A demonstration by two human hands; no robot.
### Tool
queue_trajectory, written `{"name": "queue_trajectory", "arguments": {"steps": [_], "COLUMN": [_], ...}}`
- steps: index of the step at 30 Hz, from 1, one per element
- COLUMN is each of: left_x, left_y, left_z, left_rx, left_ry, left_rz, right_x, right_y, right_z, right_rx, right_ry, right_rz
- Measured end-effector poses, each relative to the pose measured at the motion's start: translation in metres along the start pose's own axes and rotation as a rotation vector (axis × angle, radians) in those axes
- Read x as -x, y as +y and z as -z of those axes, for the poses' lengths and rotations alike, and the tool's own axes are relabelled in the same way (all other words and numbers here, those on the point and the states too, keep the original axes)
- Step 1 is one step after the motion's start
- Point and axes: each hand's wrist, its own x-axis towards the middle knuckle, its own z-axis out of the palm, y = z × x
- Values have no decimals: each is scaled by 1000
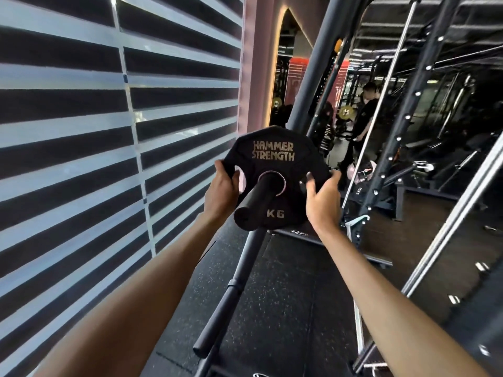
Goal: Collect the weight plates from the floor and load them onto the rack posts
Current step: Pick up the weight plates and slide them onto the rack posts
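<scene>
A black weight plate [273, 156] with gold HAMMER STRENGTH lettering sits threaded on a black rack post [254, 202] that pokes through its centre hole toward me. My left hand [223, 189] grips the plate's left edge, thumb through a grip slot. At the right edge, my right hand [321, 200] holds the plate with fingers curled around the rim. A second, lower post [217, 319] sticks out from the same slanted rack upright [313, 91] and carries nothing.
A striped blind [81, 131] covers the wall at left. To the right stand a metal rack frame [402, 137] and a mirror showing a person's reflection [364, 118]. Below lies speckled black rubber floor [285, 308].
</scene>
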Motion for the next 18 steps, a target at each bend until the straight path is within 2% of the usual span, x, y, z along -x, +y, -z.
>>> {"name": "queue_trajectory", "arguments": {"steps": [5, 11, 16, 18], "left_x": [-25, -15, 44, 78], "left_y": [0, 5, -7, -16], "left_z": [-16, -5, -13, -27], "left_rx": [51, 46, 114, 50], "left_ry": [-62, -125, -269, -269], "left_rz": [56, 104, 284, 305], "right_x": [-11, -11, 21, 45], "right_y": [7, 5, 24, 50], "right_z": [-4, -1, 11, 15], "right_rx": [22, 40, 27, 46], "right_ry": [-20, -82, -206, -231], "right_rz": [-27, -64, -95, -119]}}
